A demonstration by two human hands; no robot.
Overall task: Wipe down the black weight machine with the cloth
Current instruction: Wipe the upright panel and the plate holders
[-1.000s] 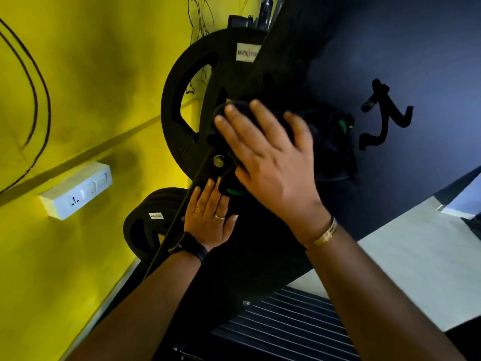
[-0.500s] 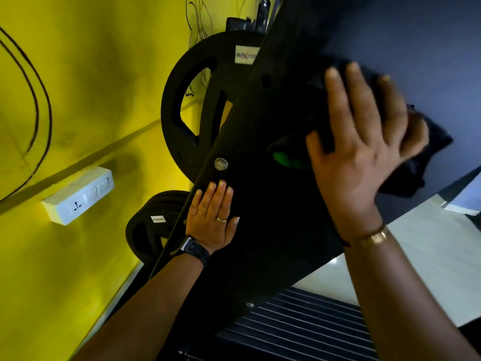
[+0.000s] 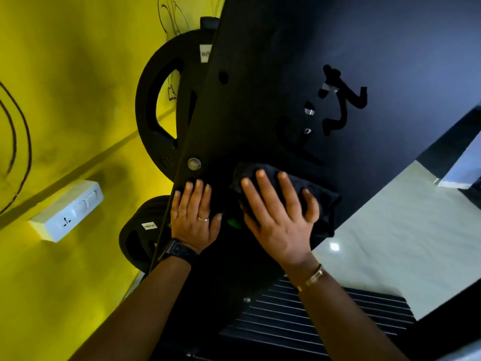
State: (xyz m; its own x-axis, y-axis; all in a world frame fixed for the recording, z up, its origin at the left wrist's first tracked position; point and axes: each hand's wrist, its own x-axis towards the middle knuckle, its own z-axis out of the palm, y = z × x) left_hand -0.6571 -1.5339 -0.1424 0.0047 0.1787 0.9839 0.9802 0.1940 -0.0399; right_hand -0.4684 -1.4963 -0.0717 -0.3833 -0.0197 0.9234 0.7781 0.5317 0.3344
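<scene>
Head view: right of the bolt (image 3: 194, 163), cloth (image 3: 324, 199) is being pressed under the flat right hand (image 3: 276, 220); left hand (image 3: 194, 217) is being braced flat below.

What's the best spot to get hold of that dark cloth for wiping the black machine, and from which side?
Its bunched middle, from the front, palm flat. The cloth lies crumpled against the machine's sloping black panel, so pressing it there, as the right hand does with spread fingers, pins the thick part; its loose edge trails toward the lower right.
</scene>
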